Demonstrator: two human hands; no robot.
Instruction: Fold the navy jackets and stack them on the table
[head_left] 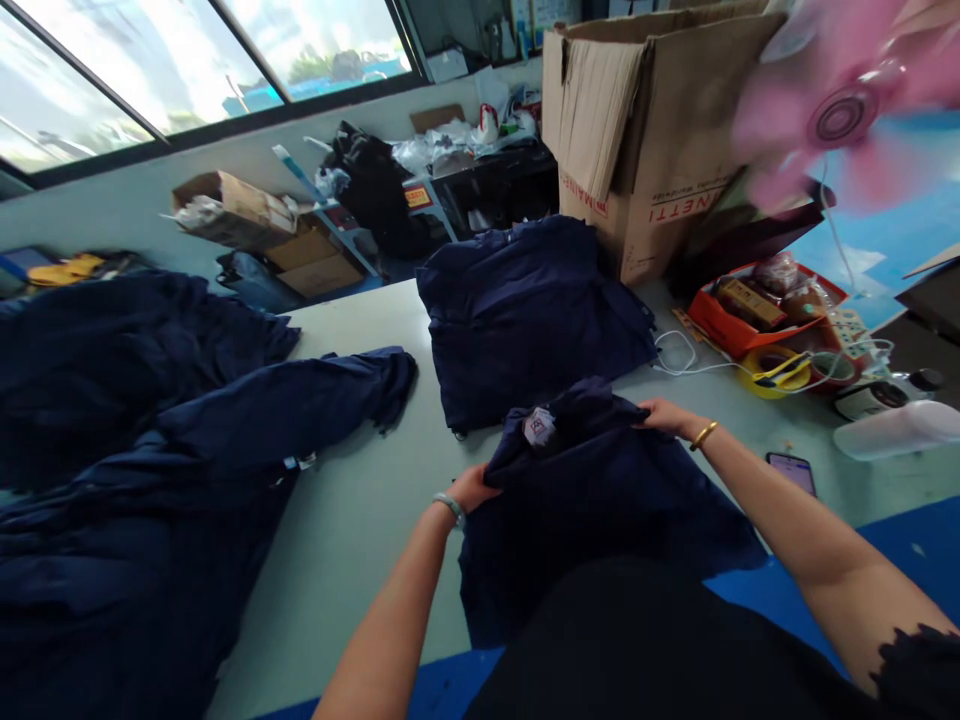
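Observation:
A dark navy garment (585, 490) with a pale label near its neck lies on the near side of the pale table (352, 540). My left hand (474, 488) is closed on its upper left edge, fingertips partly hidden by the cloth. My right hand (666, 417) pinches its upper right edge. Just beyond, a folded stack of navy garments (532, 320) rests on the table, close to the held garment's top edge.
Large piles of navy garments (135, 540) cover the left side. At the back right stand a tall cardboard box (660, 140) and a pink fan (840, 115). An orange box (731, 335), tape rolls, cables, a phone (791, 473) and a bottle (900, 430) lie right.

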